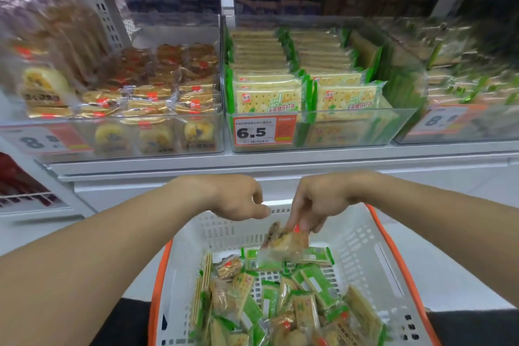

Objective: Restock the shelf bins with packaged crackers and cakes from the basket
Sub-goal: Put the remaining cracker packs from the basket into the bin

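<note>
Above the far rim of the white basket (362,244), my right hand (320,202) pinches a clear-wrapped cake (283,244) by its top edge between thumb and fingertips; the packet hangs tilted, clear of the stock below. My left hand (238,199) hovers just beside it over the same far rim, fingers loosely curled, thumb extended, holding nothing. Both forearms reach in from the near corners.

Basket contents: a loose heap of green-wrapped cracker packs (306,284) mixed with a few clear-wrapped cakes, lying against the near and left walls. The rim is orange.

On the shelf (252,163) beyond: the left clear bin (196,146) holds cakes in clear wrap with red labels, stacked unevenly. The centre bin (351,140) holds crackers in green packs, standing in two rows front to back, with a price tag (264,130) reading 6.5 on its front left. A third bin (449,132) at the right is blurred; contents not legible.
</note>
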{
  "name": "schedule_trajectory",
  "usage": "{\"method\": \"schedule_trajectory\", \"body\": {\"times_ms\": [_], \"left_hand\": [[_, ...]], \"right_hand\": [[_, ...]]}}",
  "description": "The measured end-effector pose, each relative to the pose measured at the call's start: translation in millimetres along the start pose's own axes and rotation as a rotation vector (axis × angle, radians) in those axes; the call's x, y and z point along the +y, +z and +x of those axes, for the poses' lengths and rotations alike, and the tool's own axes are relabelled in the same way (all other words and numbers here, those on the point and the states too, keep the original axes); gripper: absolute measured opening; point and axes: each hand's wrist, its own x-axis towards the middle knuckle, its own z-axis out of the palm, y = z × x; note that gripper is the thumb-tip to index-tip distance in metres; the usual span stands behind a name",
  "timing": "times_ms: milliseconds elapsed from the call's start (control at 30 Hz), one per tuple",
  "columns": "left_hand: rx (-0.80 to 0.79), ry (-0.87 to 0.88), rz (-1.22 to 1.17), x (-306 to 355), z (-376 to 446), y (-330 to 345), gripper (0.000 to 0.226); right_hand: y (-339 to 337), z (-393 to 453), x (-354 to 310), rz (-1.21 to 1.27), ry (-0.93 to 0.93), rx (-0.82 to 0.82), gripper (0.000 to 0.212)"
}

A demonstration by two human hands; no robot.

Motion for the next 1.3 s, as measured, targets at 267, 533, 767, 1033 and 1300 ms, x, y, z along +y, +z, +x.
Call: {"method": "schedule_trajectory", "body": {"times_ms": [267,533,767,1033,1300], "left_hand": [[-0.160,0.183,-0.778,-24.5,-14.3,-21.0,0.050],[-0.215,0.226,-0.954,-29.4,-31.1,-32.6,0.036],[0.119,0.270,-1.416,-17.9,-31.3,-29.7,0.060],[0.337,0.324,-1.509,-18.1,-45.0,-26.0,0.051],[0.531,0.309,-1.381,-40.1,-78.4,-23.8,0.042]], "right_hand": [[-21.6,-60.3,-13.9,0.210,-0.471,0.303,0.019],[-18.8,-52.7,-17.7,0.697,-0.565,0.547,0.024],[-27.9,-49.8,-16.4,0.991,-0.544,0.474,0.064],[-14.5,-47.4,-23.1,0.865,-0.581,0.510,0.056],[-9.1,-40.6,-71.3,0.755,-0.644,0.657,0.051]]}}
